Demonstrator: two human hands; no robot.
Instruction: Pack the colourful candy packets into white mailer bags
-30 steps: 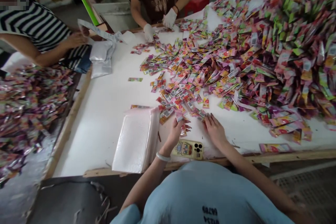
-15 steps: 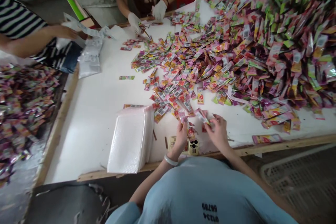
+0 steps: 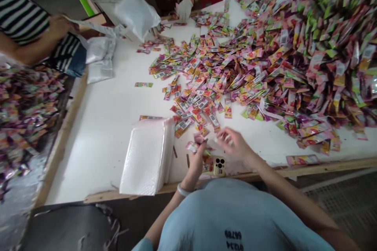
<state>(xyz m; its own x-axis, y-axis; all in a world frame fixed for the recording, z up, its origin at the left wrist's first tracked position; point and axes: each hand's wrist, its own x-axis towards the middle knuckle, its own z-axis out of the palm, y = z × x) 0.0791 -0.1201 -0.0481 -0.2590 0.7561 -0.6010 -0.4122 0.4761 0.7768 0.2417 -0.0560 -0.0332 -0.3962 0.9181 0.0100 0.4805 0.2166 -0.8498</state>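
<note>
My left hand (image 3: 195, 164) is closed around a few small printed sachets (image 3: 193, 146), pink and white, that stick out past the thumb over the near edge of the table. To its right, my right hand (image 3: 235, 144) is raised with bent fingers, smeared by motion; a pale blur lies at its fingertips, and I cannot make out whether it holds anything. Below and between the hands, a cream phone (image 3: 219, 166) with a cluster of camera lenses lies at the table edge. Loose sachets (image 3: 198, 104) spread just beyond my hands.
A stack of white bubble mailers (image 3: 143, 157) stands left of my hands. A large heap of sachets (image 3: 318, 43) covers the right side. Filled pouches (image 3: 100, 60) lie at the far left by a person in stripes. Opposite, a gloved person works near a white bag (image 3: 137, 13).
My left hand has drawn slightly left and turned with its sachets. My right hand has moved left and lost sight of the sachet it held. Across the table, a white bag has come into view.
</note>
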